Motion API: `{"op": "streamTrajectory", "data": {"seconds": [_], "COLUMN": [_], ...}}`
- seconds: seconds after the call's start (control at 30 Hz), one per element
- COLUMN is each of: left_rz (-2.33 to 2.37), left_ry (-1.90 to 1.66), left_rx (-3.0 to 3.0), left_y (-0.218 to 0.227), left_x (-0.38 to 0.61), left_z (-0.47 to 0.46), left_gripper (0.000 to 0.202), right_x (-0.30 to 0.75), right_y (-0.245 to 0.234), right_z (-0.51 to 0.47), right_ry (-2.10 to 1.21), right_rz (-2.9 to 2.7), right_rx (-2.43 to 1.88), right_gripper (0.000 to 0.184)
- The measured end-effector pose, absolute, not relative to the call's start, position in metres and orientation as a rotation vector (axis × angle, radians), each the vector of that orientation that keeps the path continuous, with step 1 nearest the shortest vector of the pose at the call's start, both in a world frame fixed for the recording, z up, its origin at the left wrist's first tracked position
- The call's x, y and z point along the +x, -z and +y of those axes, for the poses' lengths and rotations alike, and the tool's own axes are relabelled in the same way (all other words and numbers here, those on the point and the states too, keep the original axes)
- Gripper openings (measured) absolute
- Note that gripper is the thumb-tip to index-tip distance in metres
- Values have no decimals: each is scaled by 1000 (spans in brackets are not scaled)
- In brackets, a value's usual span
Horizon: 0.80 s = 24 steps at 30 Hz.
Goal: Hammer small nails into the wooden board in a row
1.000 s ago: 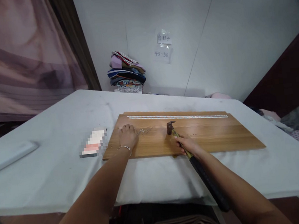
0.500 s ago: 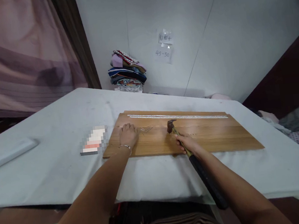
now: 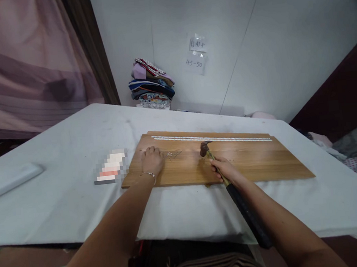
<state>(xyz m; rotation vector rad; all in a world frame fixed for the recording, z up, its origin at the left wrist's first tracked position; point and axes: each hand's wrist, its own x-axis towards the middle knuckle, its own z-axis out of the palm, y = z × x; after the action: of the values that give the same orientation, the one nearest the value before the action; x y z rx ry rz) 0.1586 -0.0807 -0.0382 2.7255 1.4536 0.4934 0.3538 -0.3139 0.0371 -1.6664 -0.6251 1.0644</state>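
A long wooden board (image 3: 258, 163) lies flat on the white table (image 3: 58, 171). My right hand (image 3: 224, 169) is closed round the shaft of a hammer (image 3: 247, 215), high up near its head. The hammer head (image 3: 204, 148) rests on or just above the board's middle. My left hand (image 3: 151, 161), with a thin bracelet at the wrist, presses on the board's left part with curled fingers. A small heap of loose nails (image 3: 172, 154) lies right of those fingers. A pale strip (image 3: 217, 138) runs along the board's far edge.
A blurred-out small flat object (image 3: 111, 170) lies left of the board. A white flat bar (image 3: 8, 181) sits at the table's left edge. Folded cloths (image 3: 151, 85) are stacked by the back wall, under taped paper notes (image 3: 196, 55). A curtain (image 3: 21, 65) hangs at left.
The hammer head has lifted slightly and come back to about the same spot on the board. My left hand has stayed on the board.
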Motion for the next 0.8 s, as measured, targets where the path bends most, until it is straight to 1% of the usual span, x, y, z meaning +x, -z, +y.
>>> {"op": "streamTrajectory", "data": {"seconds": [0.1, 0.23, 0.33, 0.6, 0.8], "left_rz": [1458, 1455, 1430, 1441, 1467], "left_ry": [-487, -495, -500, -509, -475], "left_rx": [2730, 2722, 2730, 2731, 2755], "left_y": [39, 38, 37, 38, 38], "left_x": [159, 158, 157, 158, 158], "left_z": [-80, -80, -80, -79, -79], "left_gripper": [38, 37, 37, 39, 41], "right_x": [353, 352, 353, 358, 353], "right_y": [-33, -24, -21, -28, -29], "right_z": [-313, -312, -313, -317, -317], "right_ry": [-1081, -1100, -1108, -1076, -1109], "right_rz": [-635, -660, -644, -626, -663], "right_rx": [-1685, -1654, -1626, -1640, -1637], "right_gripper": [31, 35, 35, 32, 36]}}
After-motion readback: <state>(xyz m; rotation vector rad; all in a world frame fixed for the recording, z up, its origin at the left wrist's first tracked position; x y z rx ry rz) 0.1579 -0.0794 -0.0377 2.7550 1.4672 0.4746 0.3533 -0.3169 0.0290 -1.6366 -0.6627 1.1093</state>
